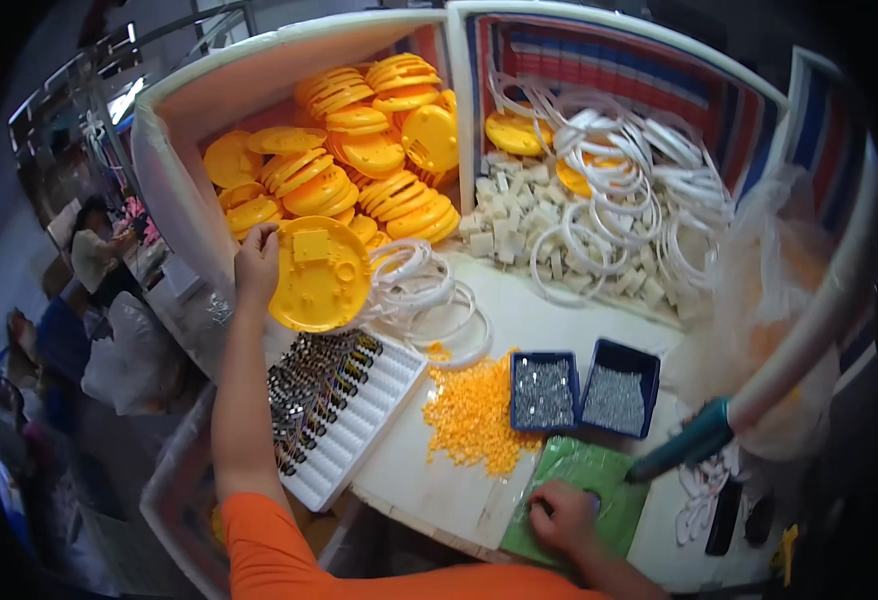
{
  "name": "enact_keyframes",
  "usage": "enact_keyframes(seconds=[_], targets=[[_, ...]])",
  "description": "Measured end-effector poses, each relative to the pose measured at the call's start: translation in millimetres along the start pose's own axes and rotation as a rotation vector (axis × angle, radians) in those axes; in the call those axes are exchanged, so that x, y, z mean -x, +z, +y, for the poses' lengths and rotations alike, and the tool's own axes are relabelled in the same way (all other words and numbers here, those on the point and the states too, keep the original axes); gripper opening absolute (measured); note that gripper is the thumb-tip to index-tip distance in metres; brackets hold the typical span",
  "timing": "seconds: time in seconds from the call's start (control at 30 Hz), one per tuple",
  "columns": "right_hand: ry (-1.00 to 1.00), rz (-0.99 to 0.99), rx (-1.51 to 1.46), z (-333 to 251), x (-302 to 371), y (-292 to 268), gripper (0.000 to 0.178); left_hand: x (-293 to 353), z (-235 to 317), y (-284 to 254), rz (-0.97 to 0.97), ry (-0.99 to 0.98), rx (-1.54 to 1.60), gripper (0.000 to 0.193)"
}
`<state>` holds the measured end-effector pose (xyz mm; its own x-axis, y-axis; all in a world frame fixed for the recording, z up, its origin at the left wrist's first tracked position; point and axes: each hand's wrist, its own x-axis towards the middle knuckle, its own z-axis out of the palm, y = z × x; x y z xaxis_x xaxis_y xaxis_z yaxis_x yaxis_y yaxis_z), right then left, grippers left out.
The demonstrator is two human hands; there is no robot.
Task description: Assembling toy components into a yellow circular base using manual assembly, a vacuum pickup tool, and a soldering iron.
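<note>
My left hand grips the edge of a round yellow plastic cover, held tilted with its moulded inner side facing me. Below this cover is a white ribbed tray of small motor-like parts with wires. On the green pad, my right hand rests with its fingers curled closed. A small dark object shows beside those fingers; what they hold, if anything, is hidden. A teal power screwdriver points its dark tip at the pad, just beyond my right hand.
Stacked yellow covers fill the back-left bin. White rings and pale blocks lie back right. Small yellow pieces are heaped beside two blue trays of metal bits. People sit far left.
</note>
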<state>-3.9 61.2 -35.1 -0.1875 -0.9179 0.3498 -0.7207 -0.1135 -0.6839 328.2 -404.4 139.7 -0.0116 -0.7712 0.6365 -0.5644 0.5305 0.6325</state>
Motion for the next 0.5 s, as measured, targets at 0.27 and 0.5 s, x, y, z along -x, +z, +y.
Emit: enact_keyframes(seconds=[0.27, 0.5], targets=[[0.251, -0.156, -0.245, -37, 8, -30, 0.038, 192, 76, 42, -0.224, -0.198, 0.526, 0.027], [0.546, 0.024, -0.648, 3, 56, -42, 0.031, 419, 163, 78, -0.497, -0.593, 0.773, 0.036]])
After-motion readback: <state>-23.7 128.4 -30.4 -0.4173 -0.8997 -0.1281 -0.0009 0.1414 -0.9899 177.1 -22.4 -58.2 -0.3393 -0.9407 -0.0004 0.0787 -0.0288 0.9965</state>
